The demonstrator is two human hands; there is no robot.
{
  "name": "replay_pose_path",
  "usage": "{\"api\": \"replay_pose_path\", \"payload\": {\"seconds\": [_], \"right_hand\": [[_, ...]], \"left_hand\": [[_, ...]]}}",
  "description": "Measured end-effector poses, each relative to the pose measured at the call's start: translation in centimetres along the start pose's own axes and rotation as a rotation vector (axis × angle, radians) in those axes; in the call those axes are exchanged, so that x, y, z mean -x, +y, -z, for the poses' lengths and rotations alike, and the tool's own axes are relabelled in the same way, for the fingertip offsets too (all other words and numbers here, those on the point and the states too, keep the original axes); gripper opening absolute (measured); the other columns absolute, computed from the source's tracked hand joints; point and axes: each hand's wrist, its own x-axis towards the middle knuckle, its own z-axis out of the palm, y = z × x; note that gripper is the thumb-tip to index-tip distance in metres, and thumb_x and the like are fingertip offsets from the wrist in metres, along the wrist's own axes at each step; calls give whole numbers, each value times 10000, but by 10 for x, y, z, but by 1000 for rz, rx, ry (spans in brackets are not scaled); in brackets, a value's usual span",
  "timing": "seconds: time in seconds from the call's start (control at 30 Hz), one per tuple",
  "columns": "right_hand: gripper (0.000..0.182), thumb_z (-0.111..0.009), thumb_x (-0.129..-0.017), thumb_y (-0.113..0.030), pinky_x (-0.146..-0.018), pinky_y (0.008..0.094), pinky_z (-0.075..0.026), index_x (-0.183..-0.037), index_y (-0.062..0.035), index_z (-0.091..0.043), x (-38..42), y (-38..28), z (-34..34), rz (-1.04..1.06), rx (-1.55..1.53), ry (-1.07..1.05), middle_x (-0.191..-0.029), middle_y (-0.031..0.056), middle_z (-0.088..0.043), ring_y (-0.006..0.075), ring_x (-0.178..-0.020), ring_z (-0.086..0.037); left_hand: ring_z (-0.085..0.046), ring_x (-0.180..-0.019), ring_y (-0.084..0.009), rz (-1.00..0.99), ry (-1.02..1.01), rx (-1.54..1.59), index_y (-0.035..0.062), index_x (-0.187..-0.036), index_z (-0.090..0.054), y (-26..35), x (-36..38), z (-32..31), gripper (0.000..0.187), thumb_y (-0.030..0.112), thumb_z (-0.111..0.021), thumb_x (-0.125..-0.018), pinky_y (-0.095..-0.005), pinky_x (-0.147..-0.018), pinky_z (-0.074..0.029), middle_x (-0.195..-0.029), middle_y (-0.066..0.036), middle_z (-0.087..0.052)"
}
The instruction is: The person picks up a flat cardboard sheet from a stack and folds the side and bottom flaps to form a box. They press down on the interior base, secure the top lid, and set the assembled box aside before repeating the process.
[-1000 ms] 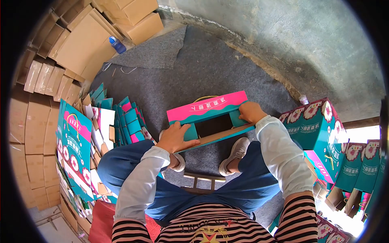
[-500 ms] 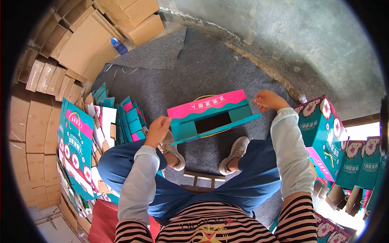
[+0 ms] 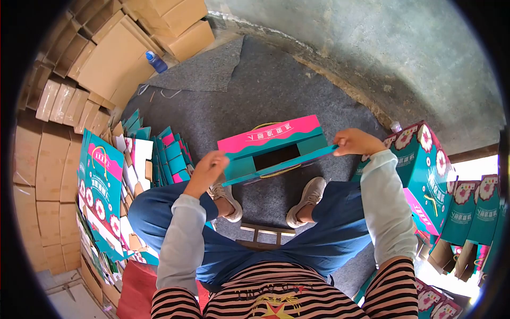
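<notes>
Between my feet stands a teal and pink cardboard gift box point(image 3: 268, 134) with white lettering. Its top has a dark opening between the flaps, and yellow cord handles show along its far and near sides. At the box's left end is my left hand point(image 3: 207, 169), bent toward the corner, its fingers smeared by motion. My right hand point(image 3: 357, 142) pinches the right end of the near top flap, thumb and fingertips closed on the edge.
Flattened teal boxes point(image 3: 101, 191) lean in a stack at my left, with brown cartons point(image 3: 50, 175) behind. Finished-looking printed boxes point(image 3: 422, 170) stand at my right. A blue bottle point(image 3: 156, 62) sits by the cartons. A small wooden stool point(image 3: 265, 232) is below me.
My right hand has come down from just off the box onto its right flap end. My left hand has shifted slightly at the left corner. The box has moved slightly up and left.
</notes>
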Motion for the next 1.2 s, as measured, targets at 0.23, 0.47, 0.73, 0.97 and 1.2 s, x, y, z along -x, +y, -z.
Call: {"api": "replay_pose_path", "payload": {"seconds": [0.23, 0.47, 0.73, 0.97, 1.2], "right_hand": [[73, -624, -800, -55, -601, 282, -517, -844, 4, -622, -5, 8, -7, -223, -297, -5, -719, 83, -654, 153, -653, -651], [139, -597, -844, -80, -680, 279, -545, -951, -12, -653, -7, 28, -7, -245, -530, -51, -827, 85, -680, 168, -758, -682], [297, -604, -856, -129, -654, 281, -526, -1138, -38, -592, 5, 33, -1, -228, -480, -7, -774, 55, -650, 151, -764, -663], [159, -625, -860, -180, -595, 267, -507, -917, -32, -632, -14, 25, -15, -161, -432, -3, -748, 59, -641, 133, -652, -630], [348, -586, -911, -371, -527, 262, -505, -861, -30, -637, -15, 25, -16, -247, -616, -3, -703, 53, -633, 137, -575, -623]], "left_hand": [[-617, -750, -249, -168, -229, -343, 13, -1022, -627, 31, 24, -9, 271, 231, -652, -862, -333, -709, -483, -871, -170, -642], [-578, -637, -231, -227, -171, -392, -2, -970, -608, 16, 16, -10, 236, 218, -622, -884, -348, -630, -454, -729, -180, -601], [-475, -676, -88, -112, -183, -422, 14, -981, -615, 15, 13, -5, 243, 244, -615, -904, -275, -628, -422, -690, -35, -540], [-536, -646, -155, -137, -169, -381, 6, -971, -612, 13, 13, -8, 234, 227, -614, -895, -315, -632, -441, -710, -111, -587], [-545, -619, -327, -239, -95, -412, -5, -912, -580, 19, 20, -14, 236, 229, -607, -888, -368, -605, -440, -721, -202, -565]]}}
